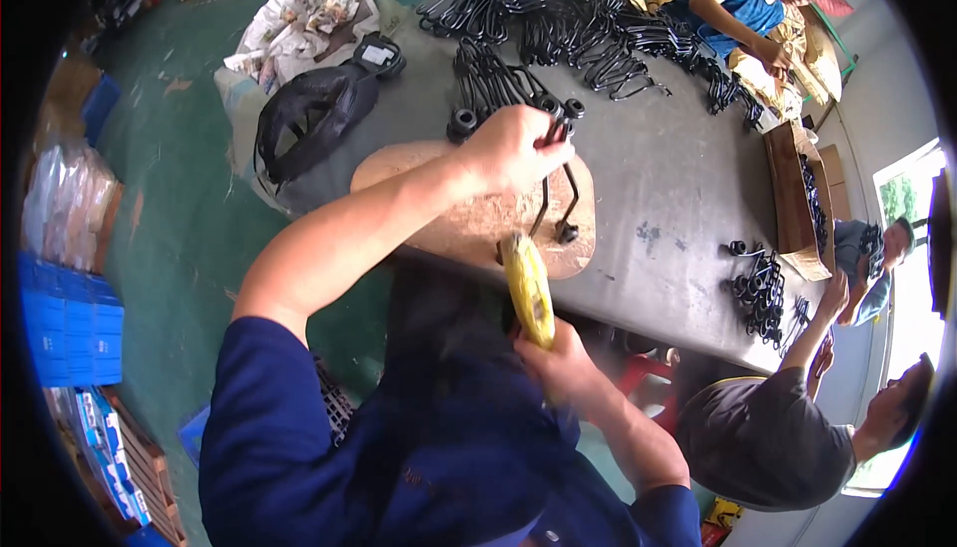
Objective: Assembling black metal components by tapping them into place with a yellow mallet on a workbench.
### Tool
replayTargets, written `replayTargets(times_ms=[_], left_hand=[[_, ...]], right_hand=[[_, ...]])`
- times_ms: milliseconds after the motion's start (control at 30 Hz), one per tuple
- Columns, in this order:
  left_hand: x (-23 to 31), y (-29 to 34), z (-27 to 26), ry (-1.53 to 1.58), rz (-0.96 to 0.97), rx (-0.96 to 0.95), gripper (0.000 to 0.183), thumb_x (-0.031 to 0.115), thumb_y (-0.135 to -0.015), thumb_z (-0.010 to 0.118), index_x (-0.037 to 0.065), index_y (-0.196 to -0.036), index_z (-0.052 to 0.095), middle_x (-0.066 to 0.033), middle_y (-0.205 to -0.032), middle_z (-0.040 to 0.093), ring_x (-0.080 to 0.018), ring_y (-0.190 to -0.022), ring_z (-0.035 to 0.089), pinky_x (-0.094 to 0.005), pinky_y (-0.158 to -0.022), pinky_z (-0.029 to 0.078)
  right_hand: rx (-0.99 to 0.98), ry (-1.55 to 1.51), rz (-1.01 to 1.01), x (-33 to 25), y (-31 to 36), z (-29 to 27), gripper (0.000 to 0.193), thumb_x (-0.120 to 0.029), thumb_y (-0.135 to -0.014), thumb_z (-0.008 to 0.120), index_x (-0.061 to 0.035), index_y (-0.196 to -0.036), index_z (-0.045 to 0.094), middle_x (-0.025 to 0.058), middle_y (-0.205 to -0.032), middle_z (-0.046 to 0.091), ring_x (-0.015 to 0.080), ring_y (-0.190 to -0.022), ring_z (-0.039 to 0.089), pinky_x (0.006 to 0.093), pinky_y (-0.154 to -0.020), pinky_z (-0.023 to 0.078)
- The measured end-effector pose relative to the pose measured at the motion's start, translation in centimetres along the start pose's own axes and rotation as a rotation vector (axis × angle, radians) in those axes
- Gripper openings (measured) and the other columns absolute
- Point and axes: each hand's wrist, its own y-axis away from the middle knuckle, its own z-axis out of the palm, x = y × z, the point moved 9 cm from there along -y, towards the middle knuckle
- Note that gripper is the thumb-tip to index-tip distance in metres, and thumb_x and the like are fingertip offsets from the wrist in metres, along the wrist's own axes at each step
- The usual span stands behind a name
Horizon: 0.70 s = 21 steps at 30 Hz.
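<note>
My left hand [513, 150] is closed around a black bent metal rod [570, 188], above a rounded wooden board [439, 223] at the table's front edge. A black rubber bushing [567, 233] sits on the rod's lower end, over the board. In my right hand [563, 363], nearer my body, is a long yellow tool [528, 283]; its exact kind cannot be made out. The tool's far end points up at the board's front edge, close to the rod. Behind my left hand lie several similar black rods [488, 74] with bushings.
A large heap of black rods [558, 9] covers the table's [658, 188] far side. A black bag [319, 114] and crumpled paper [299, 24] lie left. At right stand a cardboard box [788, 188] and a bushing pile [760, 293]. Co-workers [768, 437] work at the right and far right.
</note>
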Motion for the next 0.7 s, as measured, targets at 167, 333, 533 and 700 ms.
replayTargets(times_ms=[167, 333, 533, 700], left_hand=[[-2.0, 0.4, -0.7, 0.106, -0.047, 0.057, 0.025, 0.018, -0.095, 0.058, 0.003, -0.076, 0.062, 0.0005, -0.064, 0.061, -0.0059, -0.052, 0.055, -0.0227, -0.048, 0.045], [-1.3, -0.7, -3.7, 0.653, -0.271, 0.105, 0.016, 0.017, -0.094, 0.062, 0.0, -0.093, 0.064, -0.0093, -0.078, 0.067, -0.0151, -0.055, 0.064, -0.0251, -0.045, 0.051], [-4.6, -6.4, -11.4, 0.608, -0.314, 0.17, 0.022, 0.026, -0.093, 0.063, 0.004, -0.096, 0.064, -0.0073, -0.082, 0.068, -0.0107, -0.061, 0.06, -0.0207, -0.05, 0.047], [-12.4, -8.8, -10.8, 0.599, -0.564, 0.219, 0.021, 0.025, -0.093, 0.063, 0.004, -0.096, 0.064, -0.0039, -0.079, 0.066, -0.0075, -0.058, 0.055, -0.0184, -0.046, 0.039]], right_hand=[[0.107, -0.172, -0.033, -3.4, 4.6, -3.8, 0.02, -0.008, -0.087, 0.065, 0.0005, -0.101, 0.054, 0.0027, -0.067, 0.057, 0.0106, -0.051, 0.054, 0.0257, -0.046, 0.045], [0.587, 0.087, -0.069, -2.8, 5.9, -13.9, 0.024, -0.013, -0.083, 0.069, 0.0013, -0.095, 0.055, 0.0033, -0.066, 0.055, 0.01, -0.049, 0.053, 0.026, -0.045, 0.044], [0.907, 0.848, 0.009, -3.8, 6.0, -20.8, 0.037, -0.026, -0.075, 0.071, 0.0024, -0.094, 0.058, 0.0224, -0.078, 0.064, 0.039, -0.076, 0.064, 0.0459, -0.071, 0.049], [0.896, 0.895, 0.06, -3.2, 5.0, -23.1, 0.041, -0.029, -0.073, 0.073, 0.0002, -0.098, 0.06, 0.0213, -0.085, 0.066, 0.0406, -0.083, 0.063, 0.0474, -0.075, 0.049]])
